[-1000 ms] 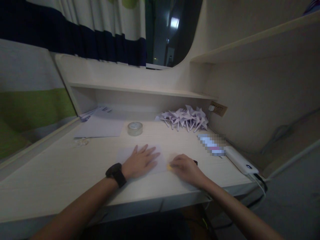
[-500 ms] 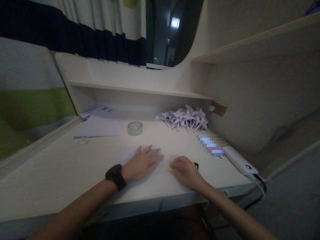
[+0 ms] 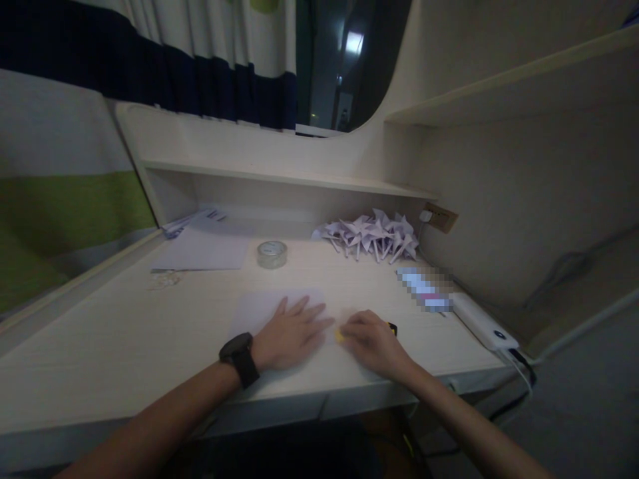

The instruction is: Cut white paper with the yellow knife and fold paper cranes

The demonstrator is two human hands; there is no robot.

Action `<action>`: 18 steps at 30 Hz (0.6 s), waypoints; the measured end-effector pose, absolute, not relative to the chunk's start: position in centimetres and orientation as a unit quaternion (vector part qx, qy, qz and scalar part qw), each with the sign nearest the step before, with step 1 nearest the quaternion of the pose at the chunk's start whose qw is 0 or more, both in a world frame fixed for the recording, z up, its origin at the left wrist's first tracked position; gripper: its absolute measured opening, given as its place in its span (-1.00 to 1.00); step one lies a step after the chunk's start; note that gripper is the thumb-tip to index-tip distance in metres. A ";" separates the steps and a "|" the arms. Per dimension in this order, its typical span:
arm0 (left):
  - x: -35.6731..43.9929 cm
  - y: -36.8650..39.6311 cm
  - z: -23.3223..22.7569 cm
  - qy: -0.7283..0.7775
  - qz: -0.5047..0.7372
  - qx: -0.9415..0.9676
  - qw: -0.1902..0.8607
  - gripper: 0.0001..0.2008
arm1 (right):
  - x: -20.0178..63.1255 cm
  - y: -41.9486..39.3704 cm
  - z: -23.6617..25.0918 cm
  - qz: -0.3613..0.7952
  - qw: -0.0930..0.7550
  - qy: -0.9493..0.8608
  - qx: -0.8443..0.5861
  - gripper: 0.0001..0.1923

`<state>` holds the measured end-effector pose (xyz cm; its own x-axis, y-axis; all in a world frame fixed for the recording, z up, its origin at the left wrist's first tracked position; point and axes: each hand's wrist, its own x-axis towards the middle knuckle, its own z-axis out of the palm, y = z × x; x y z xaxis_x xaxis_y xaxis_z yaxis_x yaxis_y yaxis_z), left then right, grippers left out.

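Note:
My left hand, with a black watch on the wrist, lies flat with fingers spread on a white paper sheet on the desk. Right beside it, my right hand is closed around a small yellow and black tool, pressed to the desk at the sheet's right edge. Only the tool's yellow tip and a black end show past the fingers.
A roll of clear tape stands behind the sheet. A pile of white paper pinwheels lies at the back right. Flat papers lie at the back left. A white power bank with cables sits at the right edge.
Both hands stay pressed on the sheet and the tool; my left hand has crept slightly toward the right hand. The view has shifted a little.

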<state>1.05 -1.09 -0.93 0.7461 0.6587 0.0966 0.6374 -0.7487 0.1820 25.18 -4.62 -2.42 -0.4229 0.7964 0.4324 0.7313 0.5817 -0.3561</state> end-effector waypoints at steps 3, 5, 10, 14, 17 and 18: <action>0.9 -0.9 -0.9 0.346 0.087 0.932 0.066 -0.53 | 25.1 -4.7 -2.3 0.053 0.287 -0.841 -0.455 -0.83; 0.3 -0.6 -1.0 0.352 0.096 0.929 0.062 -0.53 | 25.1 -4.7 -2.4 0.047 0.290 -0.839 -0.457 -0.83; -1.7 0.3 -1.9 0.409 0.101 0.905 0.055 -0.51 | 25.0 -4.7 -2.6 0.040 0.289 -0.837 -0.463 -0.83; -2.4 0.4 -2.6 0.436 0.104 0.893 0.044 -0.50 | 24.7 -4.9 -2.5 0.036 0.288 -0.832 -0.472 -0.84; -2.4 0.3 -2.8 0.432 0.103 0.895 0.043 -0.50 | 24.8 -4.8 -2.5 0.041 0.288 -0.841 -0.456 -0.85; -2.3 0.3 -2.8 0.429 0.103 0.897 0.043 -0.50 | 24.8 -4.7 -2.5 0.046 0.287 -0.846 -0.447 -0.85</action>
<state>-2.34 0.29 -2.79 0.6112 0.7775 0.1483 0.7596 -0.6288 0.1660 24.84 -4.69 -2.46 -0.4349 0.7828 0.4451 0.7301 0.5959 -0.3345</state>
